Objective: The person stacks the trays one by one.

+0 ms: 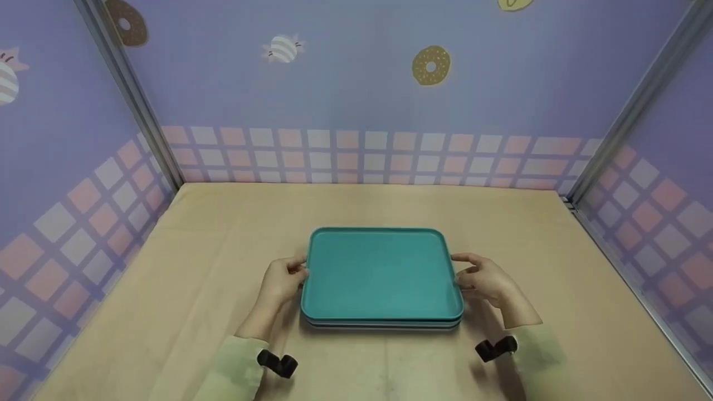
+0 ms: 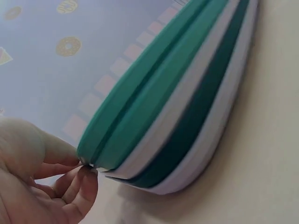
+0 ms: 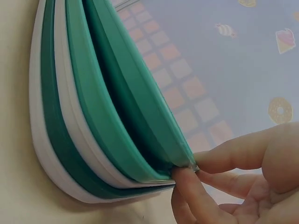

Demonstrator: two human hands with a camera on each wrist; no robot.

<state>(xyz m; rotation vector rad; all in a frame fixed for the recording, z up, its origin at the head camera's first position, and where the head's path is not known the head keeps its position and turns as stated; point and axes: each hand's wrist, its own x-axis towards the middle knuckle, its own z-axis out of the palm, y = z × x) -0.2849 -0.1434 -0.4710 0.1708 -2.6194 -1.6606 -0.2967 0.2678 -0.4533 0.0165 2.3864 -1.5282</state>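
A teal rectangular tray [image 1: 381, 273] tops a stack of several trays in the middle of the table. In the left wrist view, the edges beneath it show another green tray, a whitish tray [image 2: 171, 116], a dark green one and a whitish one at the bottom. My left hand [image 1: 283, 281] pinches the top tray's left edge between thumb and fingers. At the opposite edge, my right hand [image 1: 487, 281] pinches the rim in the same manner. A dark gap shows under the top tray [image 3: 140, 98] in the right wrist view, so it sits slightly raised there.
A beige cloth covers the table [image 1: 234, 234]. Purple walls [image 1: 345, 94] with checks and printed sweets stand behind and at both sides, with metal posts [image 1: 131, 94] at the corners. Small black devices [image 1: 277, 363] are worn on both wrists.
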